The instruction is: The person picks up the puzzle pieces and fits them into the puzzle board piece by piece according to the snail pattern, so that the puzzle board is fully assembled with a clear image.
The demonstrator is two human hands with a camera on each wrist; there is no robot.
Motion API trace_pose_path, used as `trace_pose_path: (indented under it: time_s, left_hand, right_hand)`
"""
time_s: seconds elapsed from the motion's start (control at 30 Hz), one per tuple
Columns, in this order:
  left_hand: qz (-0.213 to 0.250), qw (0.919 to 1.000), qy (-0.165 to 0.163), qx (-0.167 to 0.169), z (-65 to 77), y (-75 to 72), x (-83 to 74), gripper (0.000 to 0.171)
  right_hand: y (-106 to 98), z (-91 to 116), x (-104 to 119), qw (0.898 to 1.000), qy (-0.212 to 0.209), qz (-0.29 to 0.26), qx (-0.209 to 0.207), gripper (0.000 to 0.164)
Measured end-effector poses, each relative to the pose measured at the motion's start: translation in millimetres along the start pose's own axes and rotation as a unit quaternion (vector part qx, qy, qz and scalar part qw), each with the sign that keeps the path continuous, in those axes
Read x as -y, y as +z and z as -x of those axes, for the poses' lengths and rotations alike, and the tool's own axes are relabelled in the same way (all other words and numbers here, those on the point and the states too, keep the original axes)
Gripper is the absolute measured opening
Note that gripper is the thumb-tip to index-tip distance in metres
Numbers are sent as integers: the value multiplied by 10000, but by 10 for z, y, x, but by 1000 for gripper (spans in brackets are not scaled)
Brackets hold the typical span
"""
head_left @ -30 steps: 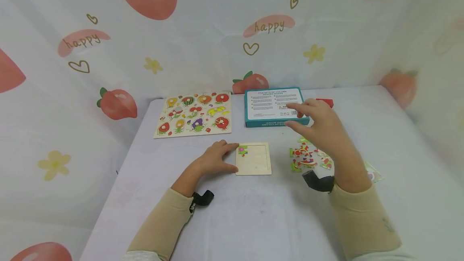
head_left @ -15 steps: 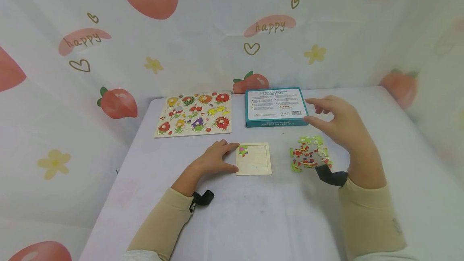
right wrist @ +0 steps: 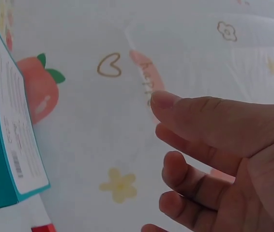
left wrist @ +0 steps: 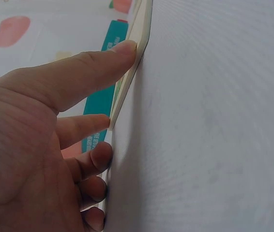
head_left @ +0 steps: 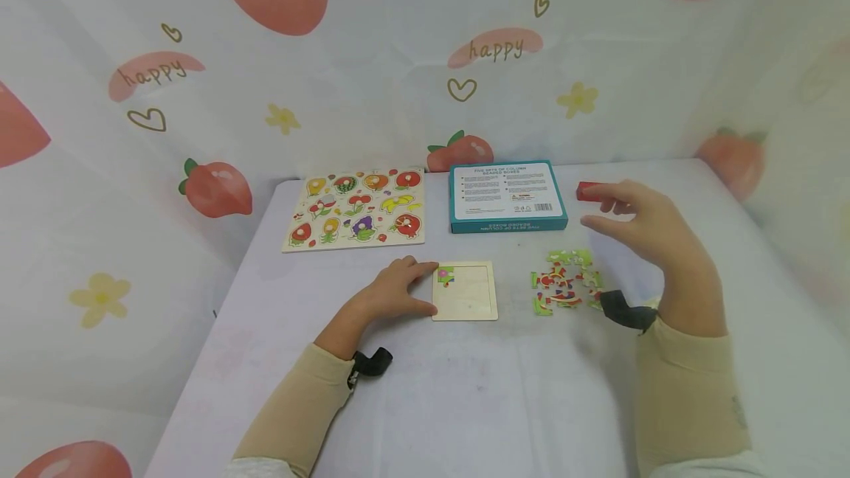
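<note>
Right hand (head_left: 647, 227) had moved farther right of the puzzle tray (head_left: 473, 299) since 0.5 s earlier, uncovering the right edge of the teal box (head_left: 501, 227); the red block (head_left: 587, 190), hidden then, showed now, partly behind the index finger in the head view. Left hand (head_left: 392, 293) matched its earlier place, at the tray's left edge: thumb touching at the near corner, index at the far corner, these fingers spread, the others loosely curled. Right hand hung above the worktop (head_left: 491, 404), beyond the tray and well right of it, gap between thumb and index, other fingers bent inward. Tray lay flat, 1 green-and-pink piece (head_left: 446, 275) in its far left corner. Loose puzzle pieces (head_left: 556, 280) lay clustered near the tray's right side. Teal box lay beyond the tray, slightly right; fruit board (head_left: 397, 240) beyond, to the left.
</note>
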State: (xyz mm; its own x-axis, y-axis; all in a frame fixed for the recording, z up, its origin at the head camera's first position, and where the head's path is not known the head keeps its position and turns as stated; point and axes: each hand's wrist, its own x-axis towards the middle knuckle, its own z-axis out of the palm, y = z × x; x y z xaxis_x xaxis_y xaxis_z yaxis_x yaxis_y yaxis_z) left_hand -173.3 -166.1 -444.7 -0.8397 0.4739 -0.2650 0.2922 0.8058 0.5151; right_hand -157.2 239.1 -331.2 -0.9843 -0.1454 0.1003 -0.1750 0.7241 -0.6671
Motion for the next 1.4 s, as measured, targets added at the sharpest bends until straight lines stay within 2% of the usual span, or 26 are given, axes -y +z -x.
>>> trace_pose_path:
  time_s: [0.4, 0.77, 1.1, 1.4]
  left_hand:
    - [0, 10000, 20, -6, 6, -5, -3, 83]
    - [38, 10000, -26, 32, 8, -9, -5, 83]
    - [2, 10000, 19, 25, 6, -5, 1, 83]
    - [-66, 9999, 119, -11, 4, -5, 2, 83]
  right_hand:
    - [8, -91, -322, 9970, 268, 127, 713, 44]
    - [181, -202, -629, 9846, 866, -77, 1519, 45]
    - [381, -279, -820, 9748, 1275, -133, 1824, 42]
    - [520, -331, -837, 9710, 1299, -196, 1996, 44]
